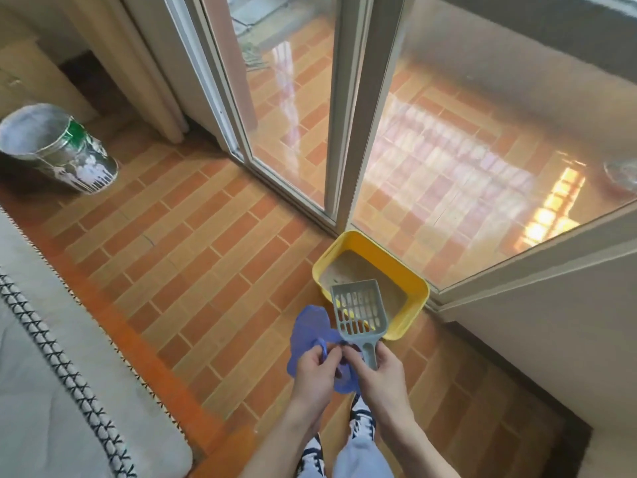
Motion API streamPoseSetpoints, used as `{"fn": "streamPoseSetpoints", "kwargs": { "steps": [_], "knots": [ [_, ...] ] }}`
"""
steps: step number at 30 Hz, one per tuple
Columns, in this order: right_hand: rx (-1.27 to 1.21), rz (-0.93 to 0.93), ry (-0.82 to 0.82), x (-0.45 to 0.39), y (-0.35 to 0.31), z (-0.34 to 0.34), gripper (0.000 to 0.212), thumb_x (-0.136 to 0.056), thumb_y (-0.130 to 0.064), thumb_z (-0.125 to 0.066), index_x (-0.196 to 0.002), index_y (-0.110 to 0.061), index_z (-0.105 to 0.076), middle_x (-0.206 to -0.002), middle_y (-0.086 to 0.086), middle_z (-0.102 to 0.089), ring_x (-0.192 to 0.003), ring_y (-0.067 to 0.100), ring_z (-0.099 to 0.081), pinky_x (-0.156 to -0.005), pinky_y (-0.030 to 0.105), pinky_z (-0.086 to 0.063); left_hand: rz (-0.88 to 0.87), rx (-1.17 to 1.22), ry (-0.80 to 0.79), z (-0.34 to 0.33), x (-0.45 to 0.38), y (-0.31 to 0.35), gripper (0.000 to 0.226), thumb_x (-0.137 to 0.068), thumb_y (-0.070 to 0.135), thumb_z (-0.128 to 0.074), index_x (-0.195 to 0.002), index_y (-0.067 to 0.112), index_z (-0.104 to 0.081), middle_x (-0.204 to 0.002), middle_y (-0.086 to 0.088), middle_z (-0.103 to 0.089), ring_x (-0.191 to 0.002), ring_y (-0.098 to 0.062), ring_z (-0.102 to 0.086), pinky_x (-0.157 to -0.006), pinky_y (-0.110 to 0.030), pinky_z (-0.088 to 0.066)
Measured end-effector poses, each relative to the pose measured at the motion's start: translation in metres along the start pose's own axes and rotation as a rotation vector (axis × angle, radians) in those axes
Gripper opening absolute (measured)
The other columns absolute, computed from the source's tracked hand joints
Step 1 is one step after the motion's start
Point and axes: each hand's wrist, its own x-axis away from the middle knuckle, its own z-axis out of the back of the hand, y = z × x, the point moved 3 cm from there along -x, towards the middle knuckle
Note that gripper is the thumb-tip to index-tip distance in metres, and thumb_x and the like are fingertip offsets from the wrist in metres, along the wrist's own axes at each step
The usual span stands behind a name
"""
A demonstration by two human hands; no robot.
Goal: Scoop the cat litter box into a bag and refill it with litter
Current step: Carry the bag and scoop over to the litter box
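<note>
A brick-patterned tile floor (pixel 193 257) runs up to a glass door (pixel 296 108). The yellow litter box (pixel 412 281), holding sandy litter (pixel 348 267), sits on the floor against the door frame. The left hand (pixel 315 372) pinches a blue bag (pixel 310 331). The right hand (pixel 379 374) grips a grey scoop (pixel 360 312) by its handle and touches the bag. A paint-streaked bucket (pixel 58 146) stands well apart, far left.

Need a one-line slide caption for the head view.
Standing over a yellow litter box, both hands pinch a purple bag; right also holds a grey scoop.
</note>
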Motion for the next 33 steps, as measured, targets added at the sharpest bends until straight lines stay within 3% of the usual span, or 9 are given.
{"fn": "streamPoseSetpoints", "kwargs": {
  "steps": [3, 5, 7, 12, 15, 18, 24, 27, 33],
  "knots": [
    [0.014, -0.046, 0.008, -0.040, 0.033, -0.002, 0.017, -0.086, -0.033, -0.079, -0.094, -0.020, -0.070, -0.084, -0.009, -0.076, -0.082, 0.008, -0.072, -0.079, 0.042, -0.059, 0.025, -0.009, -0.025, -0.006, -0.037, -0.018, 0.027, -0.105, 0.011, -0.054, -0.084, -0.003, -0.064, -0.046, 0.011, -0.054, -0.036, 0.000, -0.046, -0.042, -0.011, -0.035],
    [0.004, -0.075, 0.018, -0.066, 0.056, -0.002, 0.022, -0.087, -0.033, -0.078, -0.081, -0.017, -0.063, -0.066, -0.017, -0.068, -0.062, 0.000, -0.063, -0.062, 0.026, -0.051, 0.046, -0.025, -0.020, -0.009, -0.064, -0.035, 0.034, -0.105, 0.017, -0.055, -0.090, -0.013, -0.063, -0.050, 0.007, -0.050, -0.037, -0.003, -0.042, -0.042, -0.013, -0.034],
    [0.000, -0.084, 0.027, -0.092, 0.079, -0.001, 0.025, -0.090, -0.028, -0.075, -0.075, -0.016, -0.058, -0.058, -0.019, -0.062, -0.054, -0.003, -0.055, -0.054, 0.016, -0.042, 0.057, -0.052, -0.015, -0.013, -0.089, -0.049, 0.034, -0.105, 0.019, -0.055, -0.084, -0.007, -0.064, -0.052, 0.004, -0.049, -0.038, -0.004, -0.042, -0.042, -0.014, -0.033],
    [0.066, -0.108, -0.018, -0.142, 0.126, 0.003, 0.014, -0.095, -0.028, -0.069, -0.088, -0.017, -0.072, -0.079, -0.005, -0.075, -0.072, 0.006, -0.068, -0.064, 0.023, -0.051, 0.071, -0.090, -0.018, -0.021, -0.141, -0.079, 0.031, -0.104, 0.025, -0.055, -0.082, 0.005, -0.065, -0.062, -0.008, -0.045, -0.044, -0.009, -0.037, -0.044, -0.017, -0.032],
    [0.117, -0.109, -0.063, -0.163, 0.142, 0.009, 0.014, -0.099, -0.029, -0.064, -0.092, -0.020, -0.072, -0.084, -0.006, -0.076, -0.077, 0.006, -0.069, -0.070, 0.028, -0.053, 0.097, -0.069, -0.014, -0.021, -0.162, -0.094, 0.028, -0.103, 0.026, -0.057, -0.095, 0.006, -0.073, -0.069, -0.004, -0.060, -0.049, -0.011, -0.041, -0.047, -0.021, -0.032],
    [0.169, -0.096, -0.030, -0.180, 0.151, 0.020, 0.020, -0.100, -0.031, -0.061, -0.085, -0.019, -0.067, -0.076, -0.011, -0.072, -0.067, 0.005, -0.061, -0.064, 0.024, -0.048, 0.092, -0.037, 0.110, -0.007, -0.179, -0.104, 0.027, -0.104, 0.023, -0.055, -0.100, 0.005, -0.074, -0.067, -0.003, -0.054, -0.047, -0.012, -0.036, -0.045, -0.022, -0.028],
    [0.289, -0.068, 0.049, -0.206, 0.160, 0.048, 0.025, -0.099, -0.036, -0.061, -0.081, -0.019, -0.061, -0.065, -0.011, -0.062, -0.060, 0.010, -0.052, -0.060, 0.030, -0.042, 0.083, -0.038, 0.415, 0.036, -0.200, -0.114, 0.037, -0.104, 0.033, -0.050, -0.074, 0.013, -0.048, -0.051, 0.008, -0.026, -0.046, -0.014, -0.022, -0.046, -0.027, -0.019],
    [0.359, -0.058, 0.087, -0.215, 0.165, 0.057, 0.028, -0.099, -0.037, -0.060, -0.078, -0.018, -0.056, -0.064, -0.006, -0.057, -0.060, 0.015, -0.047, -0.058, 0.036, -0.039, 0.016, -0.141, 0.509, 0.054, -0.209, -0.114, 0.036, -0.095, 0.041, -0.043, -0.071, 0.014, -0.047, -0.053, 0.008, -0.032, -0.054, -0.021, -0.027, -0.055, -0.035, -0.024],
    [0.469, -0.037, 0.223, -0.229, 0.172, 0.081, 0.034, -0.100, -0.027, -0.061, -0.073, -0.010, -0.047, -0.063, 0.002, -0.053, -0.057, 0.020, -0.043, -0.056, 0.036, -0.037, 0.023, -0.327, 0.619, 0.079, -0.225, -0.119, 0.039, -0.107, 0.028, -0.037, -0.074, 0.013, -0.053, -0.064, 0.000, -0.051, -0.063, -0.027, -0.045, -0.065, -0.040, -0.037]
  ]
}}
